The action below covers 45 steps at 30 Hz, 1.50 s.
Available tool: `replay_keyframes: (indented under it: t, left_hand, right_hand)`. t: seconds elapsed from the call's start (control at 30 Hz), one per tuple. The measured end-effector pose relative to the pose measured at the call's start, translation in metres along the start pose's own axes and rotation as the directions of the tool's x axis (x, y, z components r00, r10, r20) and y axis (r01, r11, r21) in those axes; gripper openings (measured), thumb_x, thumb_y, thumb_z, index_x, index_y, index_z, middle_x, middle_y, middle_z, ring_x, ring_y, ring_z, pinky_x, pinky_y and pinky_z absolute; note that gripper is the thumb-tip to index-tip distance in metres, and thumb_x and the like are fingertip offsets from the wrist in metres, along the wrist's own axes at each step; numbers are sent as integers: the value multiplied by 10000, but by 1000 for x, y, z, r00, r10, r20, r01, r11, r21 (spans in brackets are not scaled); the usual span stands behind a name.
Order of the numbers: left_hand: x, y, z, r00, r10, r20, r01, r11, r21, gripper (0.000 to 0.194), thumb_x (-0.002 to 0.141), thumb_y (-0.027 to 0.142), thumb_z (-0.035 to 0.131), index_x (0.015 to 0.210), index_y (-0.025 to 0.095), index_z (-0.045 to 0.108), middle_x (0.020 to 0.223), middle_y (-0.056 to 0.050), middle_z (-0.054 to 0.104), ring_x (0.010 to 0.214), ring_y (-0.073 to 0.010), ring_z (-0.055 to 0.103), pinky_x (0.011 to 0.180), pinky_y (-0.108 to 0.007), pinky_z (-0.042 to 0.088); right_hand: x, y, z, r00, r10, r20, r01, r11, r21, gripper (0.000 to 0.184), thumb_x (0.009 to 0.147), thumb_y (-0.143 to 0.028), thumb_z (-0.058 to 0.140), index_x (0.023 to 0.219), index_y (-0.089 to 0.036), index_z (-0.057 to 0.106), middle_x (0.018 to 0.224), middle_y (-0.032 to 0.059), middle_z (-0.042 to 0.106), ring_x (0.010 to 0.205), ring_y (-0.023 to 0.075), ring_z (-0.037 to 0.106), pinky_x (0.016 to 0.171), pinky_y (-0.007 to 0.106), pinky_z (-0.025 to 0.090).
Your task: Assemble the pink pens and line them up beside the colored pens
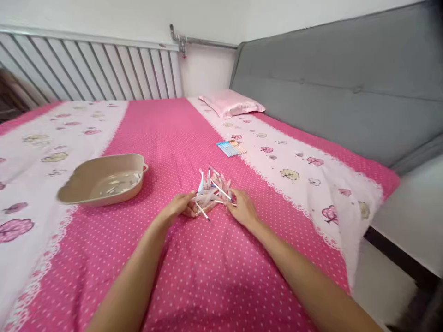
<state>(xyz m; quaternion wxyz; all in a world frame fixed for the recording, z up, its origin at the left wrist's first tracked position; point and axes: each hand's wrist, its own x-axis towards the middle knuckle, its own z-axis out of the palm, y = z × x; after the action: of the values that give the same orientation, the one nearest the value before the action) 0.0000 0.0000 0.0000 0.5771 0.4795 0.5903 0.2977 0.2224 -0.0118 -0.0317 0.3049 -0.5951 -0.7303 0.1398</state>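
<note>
A loose heap of thin white pens (pixel 221 190), some with dark ends, is mixed with pale, clear-looking wrappers (pixel 206 195) in the middle of the pink bedspread. My left hand (pixel 185 204) curls round the heap's left side, fingers partly hidden beneath it. From the right, my right hand (pixel 242 207) closes on the other side, its thumb and fingers against the pens. One pen with a dark tip pokes out toward me near my left fingers. Beyond the heap lies a flat row of slim pens (pixel 231 148), shading from blue to orange.
To the left stands a beige plastic basin (pixel 104 201) with small whitish pieces in it. A pink pillow (pixel 235 103) lies at the back, beside the grey padded headboard (pixel 325 78). A white radiator (pixel 104 69) runs along the wall.
</note>
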Motion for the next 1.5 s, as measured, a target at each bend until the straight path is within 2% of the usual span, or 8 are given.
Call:
replay_keyframes:
  t: [0.17, 0.33, 0.67, 0.77, 0.87, 1.1, 1.23, 1.5]
  left_hand:
    - [1, -14, 0, 988, 112, -109, -117, 992, -41, 410, 716, 523, 539, 742, 124, 628, 448, 21, 531, 339, -73, 436, 391, -189, 311]
    - [7, -17, -1, 933, 182, -311, -151, 981, 120, 448, 769, 520, 460, 805, 116, 649, 326, 59, 388, 301, -92, 356, 361, -199, 243]
    - [26, -25, -5, 817, 303, -491, -263, 953, 151, 389, 702, 496, 567, 801, 127, 640, 490, 34, 511, 391, -89, 419, 416, -204, 316]
    - [35, -16, -5, 810, 335, -482, -277, 942, 189, 427, 655, 482, 624, 893, 129, 661, 545, 18, 556, 433, -98, 460, 445, -207, 340]
    - [42, -8, -2, 842, 367, -395, -247, 913, 324, 430, 643, 487, 634, 871, 127, 691, 571, -4, 576, 468, -109, 478, 454, -213, 335]
    - [53, -12, 4, 882, 390, -263, -204, 821, 534, 359, 604, 455, 650, 804, 167, 728, 463, 40, 484, 459, -109, 432, 448, -211, 252]
    - [56, -16, 5, 866, 417, -275, -215, 808, 548, 305, 616, 415, 641, 781, 176, 733, 482, 33, 516, 480, -117, 454, 468, -216, 256]
    - [47, -13, 8, 801, 469, -372, -301, 853, 427, 304, 698, 343, 545, 864, 134, 691, 707, -29, 667, 618, -152, 584, 566, -234, 415]
  right_hand:
    - [2, 4, -10, 999, 7, 48, -7, 1000, -4, 396, 720, -269, 700, 1089, -151, 617, 1069, 101, 663, 1001, 245, 601, 863, 356, 456]
    - [2, 7, -17, 996, 47, 74, -45, 998, -32, 200, 764, -221, 648, 959, -181, 672, 935, 74, 700, 865, 229, 635, 775, 340, 464]
    - [0, 13, -18, 997, 77, 28, -76, 997, -14, 136, 855, -209, 528, 806, -213, 654, 825, 35, 676, 764, 199, 603, 630, 275, 395]
    - [1, 16, -18, 998, 63, 15, -63, 998, 23, 143, 866, -216, 503, 800, -210, 630, 804, 31, 647, 736, 189, 581, 606, 262, 378]
    - [5, 22, -20, 998, 57, -12, -56, 996, 74, 132, 868, -213, 482, 823, -201, 606, 831, 36, 633, 750, 185, 571, 632, 267, 388]
    - [10, 31, -22, 984, 160, -82, -142, 971, 194, 152, 858, -256, 456, 889, -188, 589, 794, 41, 643, 697, 187, 588, 629, 285, 411]
    - [9, 28, -19, 974, 218, -64, -194, 946, 261, 157, 853, -274, 460, 881, -198, 596, 743, 20, 661, 628, 172, 603, 597, 279, 424]
    - [8, 16, -24, 966, 244, -85, -197, 909, 367, 222, 882, -283, 401, 949, -181, 587, 787, 36, 671, 589, 153, 592, 561, 268, 446]
